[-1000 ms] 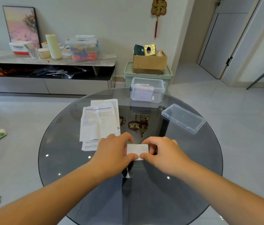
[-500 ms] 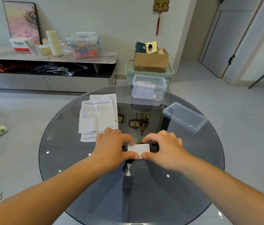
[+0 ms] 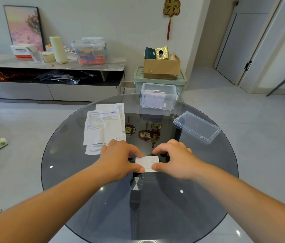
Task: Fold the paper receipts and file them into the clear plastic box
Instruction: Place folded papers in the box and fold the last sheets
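Pinching opposite ends, left hand [image 3: 120, 161] and right hand [image 3: 175, 159] hold the folded receipt [image 3: 148, 163] (on the table [image 3: 78, 181])

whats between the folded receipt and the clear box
Head view: only bare glass table, red-gold shapes showing in it. The lid lies off right, unfolded receipts off left.

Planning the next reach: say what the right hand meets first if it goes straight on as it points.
The right hand points leftward: first the folded receipt it pinches, then probably the left hand beyond.
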A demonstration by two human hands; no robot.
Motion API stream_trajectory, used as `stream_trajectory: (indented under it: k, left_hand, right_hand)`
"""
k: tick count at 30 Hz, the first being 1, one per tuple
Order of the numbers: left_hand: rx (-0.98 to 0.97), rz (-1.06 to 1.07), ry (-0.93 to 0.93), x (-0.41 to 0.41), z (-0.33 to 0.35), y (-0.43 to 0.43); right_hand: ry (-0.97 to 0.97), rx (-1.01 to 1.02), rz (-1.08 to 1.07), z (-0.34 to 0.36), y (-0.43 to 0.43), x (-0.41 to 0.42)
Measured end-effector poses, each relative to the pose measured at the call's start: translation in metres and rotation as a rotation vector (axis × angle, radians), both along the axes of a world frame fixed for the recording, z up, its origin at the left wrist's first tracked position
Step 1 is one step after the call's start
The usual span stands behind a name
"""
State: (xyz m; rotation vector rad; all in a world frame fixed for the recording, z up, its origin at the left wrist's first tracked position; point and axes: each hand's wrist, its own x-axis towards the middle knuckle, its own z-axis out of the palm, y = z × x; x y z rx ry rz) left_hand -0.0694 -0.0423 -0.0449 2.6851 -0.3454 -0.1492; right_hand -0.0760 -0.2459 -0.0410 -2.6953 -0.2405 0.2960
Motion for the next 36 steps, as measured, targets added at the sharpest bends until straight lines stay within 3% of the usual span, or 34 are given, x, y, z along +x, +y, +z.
stream_trajectory:
  k: [6, 17, 24, 32, 36]
  left_hand:
    - [-0.012, -0.042, -0.02, 0.002, 0.004, -0.004]
    - [-0.209, -0.142, -0.005, -0.001, 0.0, 0.0]
    - [-0.371, -0.144, -0.092, 0.016, 0.021, -0.004]
    - [-0.263, -0.174, -0.297, 0.116, 0.056, -0.032]
    - [0.068, -0.115, -0.418, 0.19, 0.056, -0.038]
  right_hand:
    - [0.016, 0.118, 0.047, 0.005, 0.013, 0.006]
    - [0.031, 0.243, 0.052, 0.007, 0.012, 0.01]
    - [-0.05, 0.306, 0.034, 0.024, -0.007, 0.018]
    - [-0.297, 0.27, -0.02, 0.065, -0.03, 0.105]
    - [-0.473, 0.387, -0.152, 0.08, -0.04, 0.185]
